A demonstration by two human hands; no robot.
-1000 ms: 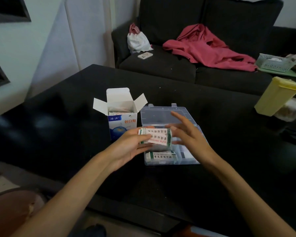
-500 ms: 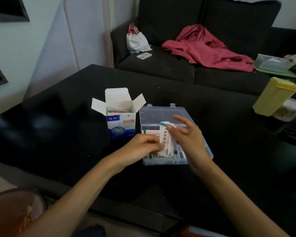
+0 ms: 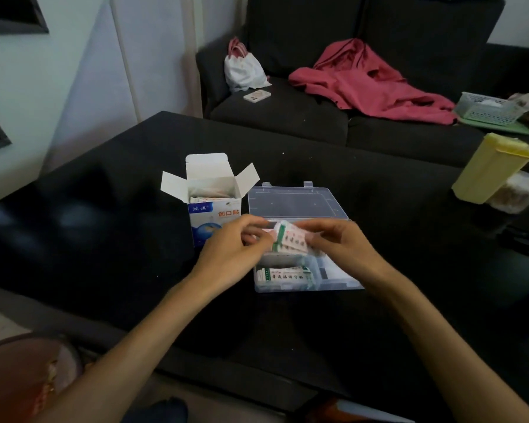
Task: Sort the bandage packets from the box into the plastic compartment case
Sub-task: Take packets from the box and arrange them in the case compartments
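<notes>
Hands meet over the open plastic case (image 3: 297,206): left hand (image 3: 229,254) and right hand (image 3: 342,245) both pinch one bandage stack (image 3: 290,239), right of the box (image 3: 214,206).

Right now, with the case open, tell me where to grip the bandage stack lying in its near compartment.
Pinch the bandage stack across its two long edges, near the middle, coming straight down from above. It lies flat with its length along the front wall of the case, so the top is the only open side.
</notes>
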